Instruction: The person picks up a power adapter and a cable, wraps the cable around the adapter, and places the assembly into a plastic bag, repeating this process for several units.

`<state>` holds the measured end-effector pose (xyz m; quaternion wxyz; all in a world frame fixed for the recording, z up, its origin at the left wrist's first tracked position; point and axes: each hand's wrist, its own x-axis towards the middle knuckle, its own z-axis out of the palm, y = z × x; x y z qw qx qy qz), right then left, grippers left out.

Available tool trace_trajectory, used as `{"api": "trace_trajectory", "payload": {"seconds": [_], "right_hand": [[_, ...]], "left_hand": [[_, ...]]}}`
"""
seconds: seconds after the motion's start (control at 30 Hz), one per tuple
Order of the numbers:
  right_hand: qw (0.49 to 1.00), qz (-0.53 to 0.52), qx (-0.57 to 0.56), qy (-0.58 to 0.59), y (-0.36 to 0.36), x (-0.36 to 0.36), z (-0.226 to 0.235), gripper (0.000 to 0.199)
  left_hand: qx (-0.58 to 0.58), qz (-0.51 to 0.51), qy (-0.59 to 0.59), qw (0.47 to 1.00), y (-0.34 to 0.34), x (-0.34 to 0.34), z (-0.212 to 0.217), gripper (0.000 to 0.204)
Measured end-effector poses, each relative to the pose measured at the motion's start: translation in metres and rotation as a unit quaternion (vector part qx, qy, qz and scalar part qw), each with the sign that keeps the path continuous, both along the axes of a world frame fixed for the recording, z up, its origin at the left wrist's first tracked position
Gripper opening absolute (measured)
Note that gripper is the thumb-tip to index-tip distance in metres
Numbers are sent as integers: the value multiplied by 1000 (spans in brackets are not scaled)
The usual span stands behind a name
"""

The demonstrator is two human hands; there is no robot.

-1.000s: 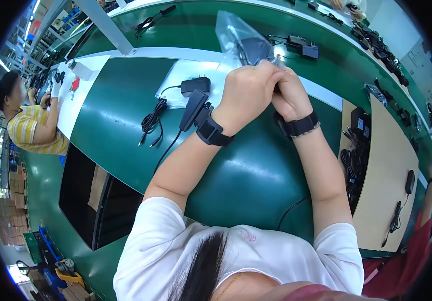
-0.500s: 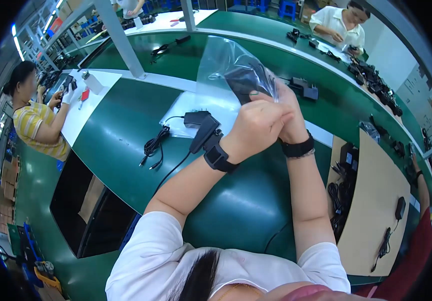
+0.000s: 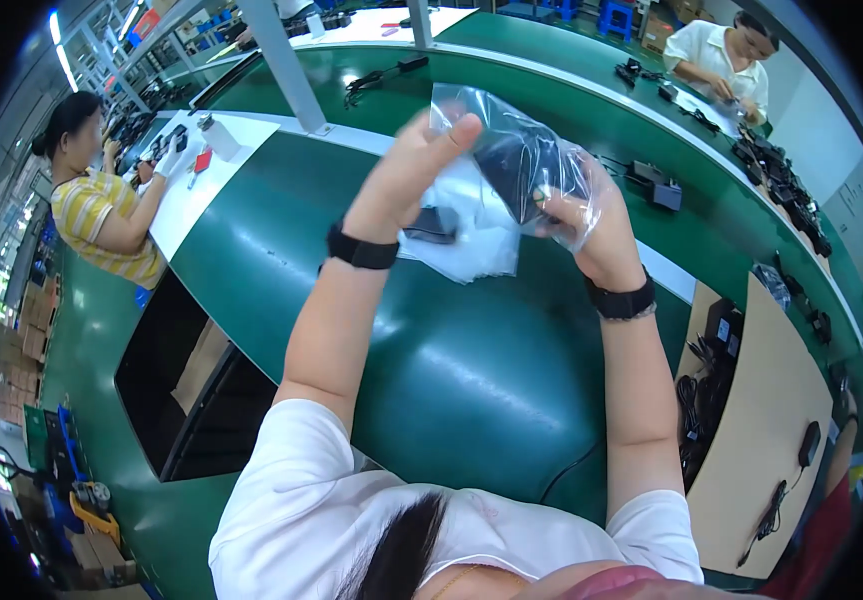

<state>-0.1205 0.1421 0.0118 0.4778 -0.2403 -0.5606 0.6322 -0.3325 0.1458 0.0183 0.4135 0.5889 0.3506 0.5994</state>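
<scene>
A clear plastic bag (image 3: pixel 496 115) with a flat dark item (image 3: pixel 511 175) inside is held up over the far side of the green bench. My right hand (image 3: pixel 599 220) grips its lower right part, thumb in front. At the bag's upper left edge is my left hand (image 3: pixel 401 175), thumb extended and fingers partly behind the film, closed on that edge. Below the left hand, a black power adapter (image 3: pixel 433 225) rests on a stack of clear bags (image 3: pixel 481 250), partly hidden by the hand. The kind of item in the held bag is hard to make out.
Beyond the bench edge, another black adapter (image 3: pixel 661 188) lies on the green conveyor (image 3: pixel 551 95). At right, a cardboard sheet (image 3: pixel 776 400) borders a box of black adapters (image 3: pixel 711 350). A metal post (image 3: pixel 286 70) rises at far left. Co-workers sit left and far right.
My left hand has moved left and turned, spreading away from my right hand to the bag's upper left edge. The bag has shifted right and down in view; the cabled adapter is now mostly hidden.
</scene>
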Motion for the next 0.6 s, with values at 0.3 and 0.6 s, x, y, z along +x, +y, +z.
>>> {"api": "trace_trajectory", "payload": {"seconds": [0.3,0.6], "right_hand": [[994,-76,77,23,-5,-24,-31,47],[780,-279,433,-355,15,-8,-36,27]], "left_hand": [[-47,-59,-238,968,-21,68,-42,28],[-87,-114,-234,962,-26,67,-41,21]]}}
